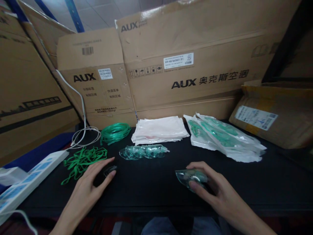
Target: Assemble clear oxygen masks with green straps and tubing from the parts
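1. I've R hand (216, 187) gripping clear mask (187, 177) over blk table (146, 186), thumb vs. fingers, prob. to steady it.
2. L hand (85, 182): fingers parted, small dk strips (110, 170) between; contact can't tell.
3. Tubing coil (116, 133), mask row (144, 152), white stack (160, 129) grouped apart, prob. for reach.

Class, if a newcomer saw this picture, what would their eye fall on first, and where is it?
Probably the big cardboard box printed AUX, standing across the back of the black table. Next, the bright green coil of tubing on the table's left side, behind a tangle of green cord. At the front right, the right hand holds a clear plastic mask.
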The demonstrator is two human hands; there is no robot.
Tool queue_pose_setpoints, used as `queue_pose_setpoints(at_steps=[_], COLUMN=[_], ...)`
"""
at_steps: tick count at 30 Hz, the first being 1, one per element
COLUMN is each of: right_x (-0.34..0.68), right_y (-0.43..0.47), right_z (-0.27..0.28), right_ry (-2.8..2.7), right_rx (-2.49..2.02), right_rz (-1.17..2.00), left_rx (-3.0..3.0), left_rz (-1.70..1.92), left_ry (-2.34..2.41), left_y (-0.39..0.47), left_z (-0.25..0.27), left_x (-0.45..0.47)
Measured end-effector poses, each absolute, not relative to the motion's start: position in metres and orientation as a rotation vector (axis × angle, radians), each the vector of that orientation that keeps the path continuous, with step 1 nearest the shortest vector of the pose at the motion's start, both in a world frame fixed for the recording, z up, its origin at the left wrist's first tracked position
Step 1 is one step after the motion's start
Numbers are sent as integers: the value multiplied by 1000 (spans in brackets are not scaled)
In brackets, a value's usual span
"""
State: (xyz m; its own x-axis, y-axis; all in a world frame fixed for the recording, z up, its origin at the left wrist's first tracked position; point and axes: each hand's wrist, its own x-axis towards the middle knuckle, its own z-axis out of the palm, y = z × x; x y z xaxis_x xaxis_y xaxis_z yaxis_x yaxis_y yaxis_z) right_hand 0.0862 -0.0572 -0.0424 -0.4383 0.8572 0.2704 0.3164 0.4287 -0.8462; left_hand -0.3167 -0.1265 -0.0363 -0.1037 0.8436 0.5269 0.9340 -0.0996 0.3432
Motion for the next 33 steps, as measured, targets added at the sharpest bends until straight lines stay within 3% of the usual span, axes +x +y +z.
queue_pose_setpoints(at_steps=[5, 12, 33], right_x=[79, 50, 24], right_y=[-33, 27, 51], right_z=[-25, 9, -23], right_ry=[-1953, -2188, -2329], right_rx=[-978, -805, -498], right_rz=[1056, 746, 702], left_rx=[-2159, -2576, -2793], left_rz=[-985, -841, -972], left_ry=[-1840, -1602, -1555], left_y=[-105, -40, -7], left_z=[-7, 30, 7], left_x=[-273, -232, -239])
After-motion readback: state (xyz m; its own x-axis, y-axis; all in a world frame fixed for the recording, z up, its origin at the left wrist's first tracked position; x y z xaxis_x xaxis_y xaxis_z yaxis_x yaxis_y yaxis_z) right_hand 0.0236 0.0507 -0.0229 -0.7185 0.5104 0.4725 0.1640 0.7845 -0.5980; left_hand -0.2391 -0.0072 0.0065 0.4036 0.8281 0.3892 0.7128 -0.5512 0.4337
